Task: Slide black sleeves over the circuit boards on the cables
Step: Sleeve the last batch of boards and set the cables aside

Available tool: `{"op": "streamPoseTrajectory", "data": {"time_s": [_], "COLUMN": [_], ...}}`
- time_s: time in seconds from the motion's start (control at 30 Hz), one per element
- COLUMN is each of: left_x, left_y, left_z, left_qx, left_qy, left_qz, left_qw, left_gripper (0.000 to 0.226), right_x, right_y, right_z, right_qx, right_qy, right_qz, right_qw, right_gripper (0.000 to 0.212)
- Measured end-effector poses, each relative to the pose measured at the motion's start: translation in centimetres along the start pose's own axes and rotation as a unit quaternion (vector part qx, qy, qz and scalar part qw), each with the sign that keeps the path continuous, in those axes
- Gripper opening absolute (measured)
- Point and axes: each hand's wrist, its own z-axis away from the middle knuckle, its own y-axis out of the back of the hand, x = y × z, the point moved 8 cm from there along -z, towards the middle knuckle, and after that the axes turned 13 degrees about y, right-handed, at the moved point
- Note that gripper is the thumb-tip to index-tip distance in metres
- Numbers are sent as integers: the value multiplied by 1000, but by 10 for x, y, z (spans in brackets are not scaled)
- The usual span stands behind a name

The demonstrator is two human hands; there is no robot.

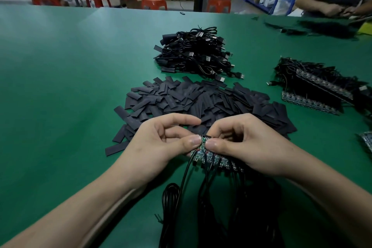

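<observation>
Left hand [161,143] and right hand [247,145] are both pinching one circuit board [203,143] between curled fingers; one sleeve heap [201,102], perhaps hundreds, is lying beyond.

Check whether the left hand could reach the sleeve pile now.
Probably yes: the pile of black sleeves lies just beyond the left hand, nothing between, though its thumb pinches a circuit board.

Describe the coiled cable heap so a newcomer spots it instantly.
On the green table, find the flat sleeve pile in the middle. Directly behind it sits the cable heap: coiled cords with silver plugs, no bare boards, unlike the stack at right.
</observation>
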Motion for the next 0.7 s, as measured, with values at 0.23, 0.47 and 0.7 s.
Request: {"op": "streamPoseTrajectory", "data": {"time_s": [0.23,0.47,0.7], "left_x": [-3,16,27], "left_y": [-4,15,14], "left_z": [-3,-3,4], "left_qx": [-47,11,99], "left_qy": [34,-73,-174], "left_qz": [25,20,-85], "left_qw": [998,997,976], "left_gripper": [41,36,29], "right_x": [-3,3,-19], "right_y": [-4,-3,-16], "right_z": [-3,3,-2], "right_qx": [4,20,75], "right_qy": [39,7,78], "right_qz": [-79,120,154], "right_qw": [996,993,982], "right_gripper": [10,13,35]}}
